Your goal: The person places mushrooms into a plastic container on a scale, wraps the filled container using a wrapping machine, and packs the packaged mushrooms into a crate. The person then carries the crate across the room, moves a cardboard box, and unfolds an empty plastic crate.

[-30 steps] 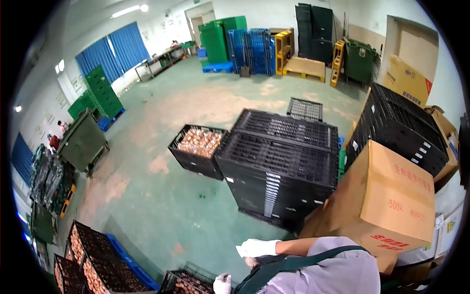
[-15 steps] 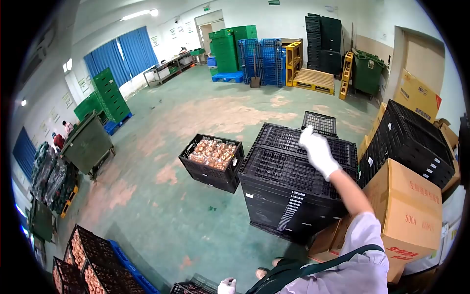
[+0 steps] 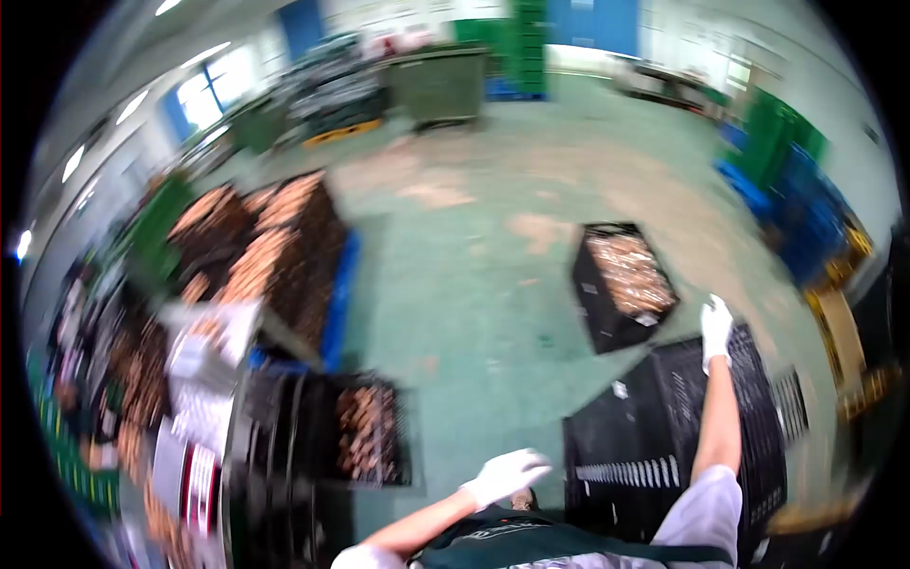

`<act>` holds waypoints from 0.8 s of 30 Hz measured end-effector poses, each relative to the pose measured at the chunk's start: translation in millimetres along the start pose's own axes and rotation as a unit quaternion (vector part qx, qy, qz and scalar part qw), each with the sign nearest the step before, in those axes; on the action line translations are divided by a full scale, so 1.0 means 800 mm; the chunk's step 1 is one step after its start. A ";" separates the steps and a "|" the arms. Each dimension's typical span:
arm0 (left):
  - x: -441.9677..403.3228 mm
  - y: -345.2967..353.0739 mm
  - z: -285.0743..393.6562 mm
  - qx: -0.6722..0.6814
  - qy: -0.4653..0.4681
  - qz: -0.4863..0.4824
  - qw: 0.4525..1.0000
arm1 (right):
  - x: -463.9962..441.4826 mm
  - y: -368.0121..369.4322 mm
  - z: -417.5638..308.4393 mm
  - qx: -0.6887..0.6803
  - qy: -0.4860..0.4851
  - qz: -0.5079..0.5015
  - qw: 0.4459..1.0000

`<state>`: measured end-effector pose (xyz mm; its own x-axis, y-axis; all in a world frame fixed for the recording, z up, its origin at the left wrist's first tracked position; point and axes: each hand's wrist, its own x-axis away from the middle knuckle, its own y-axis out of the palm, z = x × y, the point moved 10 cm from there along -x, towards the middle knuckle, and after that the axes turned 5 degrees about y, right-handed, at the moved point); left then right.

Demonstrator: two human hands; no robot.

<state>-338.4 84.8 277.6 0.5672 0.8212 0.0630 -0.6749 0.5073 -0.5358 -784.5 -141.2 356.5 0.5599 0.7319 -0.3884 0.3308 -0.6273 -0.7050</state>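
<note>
My right hand (image 3: 718,332), in a white glove, is over the far edge of a stack of black folded plastic crates (image 3: 621,417). Its fingers point away from me and seem to hold nothing; whether they touch the stack is unclear. My left hand (image 3: 507,476), also gloved in white, hovers in front of my dark apron (image 3: 502,541) with its fingers stretched out and nothing in them. Beyond the stack, a black crate (image 3: 597,303) on the floor contains clear bags of brown mushrooms (image 3: 630,275).
To my left, a black crate (image 3: 406,465) holds loose brown mushrooms, beside a metal table (image 3: 248,332). Filled crates (image 3: 318,256) stand on a blue pallet (image 3: 343,303). A green wheeled bin (image 3: 441,85) is at the back. Motion blurs much of the view.
My view has swung left, bringing the metal table and filled crates into sight. My left hand has risen from the lower edge. My right hand remains over the folded crates.
</note>
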 end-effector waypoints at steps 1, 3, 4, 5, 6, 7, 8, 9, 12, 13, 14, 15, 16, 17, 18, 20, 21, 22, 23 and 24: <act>-0.021 -0.003 0.044 -0.048 0.102 0.052 0.992 | -0.011 0.054 -0.017 -0.071 -0.057 -0.011 0.996; -0.063 -0.027 0.115 -0.046 0.134 0.103 0.985 | -0.017 0.162 -0.091 -0.021 -0.113 -0.110 0.987; -0.073 -0.044 0.143 -0.074 0.163 0.172 0.969 | -0.012 0.219 -0.128 0.032 -0.159 -0.159 0.974; -0.077 -0.062 0.162 -0.070 0.161 0.219 0.960 | -0.001 0.269 -0.160 0.005 -0.217 -0.166 0.962; -0.077 -0.081 0.176 -0.066 0.163 0.261 0.949 | 0.020 0.315 -0.193 -0.022 -0.267 -0.171 0.948; -0.076 -0.096 0.177 -0.054 0.138 0.282 0.948 | 0.054 0.366 -0.225 0.009 -0.288 -0.218 0.932; -0.066 -0.108 0.174 -0.038 0.118 0.299 0.946 | 0.091 0.401 -0.253 0.046 -0.307 -0.258 0.915; -0.060 -0.120 0.164 -0.062 0.077 0.298 0.950 | 0.140 0.413 -0.292 0.049 -0.358 -0.259 0.896; -0.010 -0.144 0.116 -0.078 -0.030 0.314 0.946 | 0.308 0.458 -0.377 0.066 -0.427 -0.355 0.829; 0.012 -0.149 0.103 -0.056 -0.047 0.333 0.940 | 0.366 0.459 -0.400 0.062 -0.431 -0.382 0.815; 0.036 -0.157 0.102 -0.058 -0.056 0.348 0.934 | 0.425 0.472 -0.414 0.048 -0.440 -0.421 0.792; 0.056 -0.158 0.093 -0.042 -0.093 0.318 0.943 | 0.484 0.466 -0.431 0.052 -0.457 -0.454 0.764; 0.073 -0.153 0.084 -0.024 -0.126 0.287 0.949 | 0.546 0.465 -0.445 0.088 -0.495 -0.477 0.721; 0.092 -0.150 0.068 -0.019 -0.132 0.306 0.943 | 0.600 0.466 -0.453 0.088 -0.515 -0.497 0.693; 0.115 -0.153 0.054 -0.018 -0.135 0.316 0.939 | 0.651 0.440 -0.471 0.087 -0.543 -0.505 0.665; 0.173 -0.161 0.028 -0.056 -0.164 0.357 0.918 | 0.739 0.437 -0.486 0.077 -0.584 -0.507 0.629; 0.203 -0.167 0.017 -0.065 -0.188 0.356 0.913 | 0.774 0.429 -0.495 0.081 -0.586 -0.520 0.617; 0.231 -0.171 -0.003 -0.088 -0.213 0.366 0.901 | 0.808 0.424 -0.503 0.084 -0.587 -0.532 0.604; 0.261 -0.170 -0.023 -0.099 -0.229 0.370 0.895 | 0.841 0.417 -0.512 0.096 -0.602 -0.528 0.592; 0.292 -0.178 -0.022 -0.110 -0.244 0.376 0.887 | 0.873 0.411 -0.522 0.108 -0.617 -0.521 0.579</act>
<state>-101.4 200.1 354.1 -0.3129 0.9483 -0.0534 -0.6366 -0.2511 -0.7291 32.2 52.2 101.1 -0.8727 0.3993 0.2810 -0.1773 0.2772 -0.9443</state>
